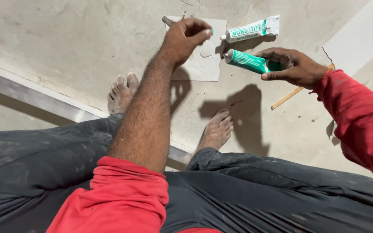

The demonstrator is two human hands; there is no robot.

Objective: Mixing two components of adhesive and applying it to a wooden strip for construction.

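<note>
The person squats on the floor [65, 39] with both bare feet flat on it. A grey card [206, 64] lies in front of the toes.

What could go wrong? The green tube [249, 61] has its cap off and its open tip points down at the edge of the card. If the hand squeezes too hard, too much glue could come out and run off the card onto the floor. Glue could also get on the fingers and make them stick. The feet are near the card, so a drip could land on a toe. The white tube [249, 29] lies just beside the card, and a bump from an arm could roll it away.

The right hand [292, 67] holds the green tube. Its fingers are curled around the back end of the tube, with the thumb under it. The tube is lifted a bit and tilted, tip toward the card.

The left hand [185, 36] is over the top part of the card. Its fingers are pinched almost closed on a small green thing [211, 31], maybe the cap, but it is too small to tell for sure. A thin tool [168, 20] pokes out from behind this hand, at the card's corner.

A wood stick [290, 96] lies on the floor under the right wrist. A long metal bar [35, 97] runs across the floor by the left foot.
</note>
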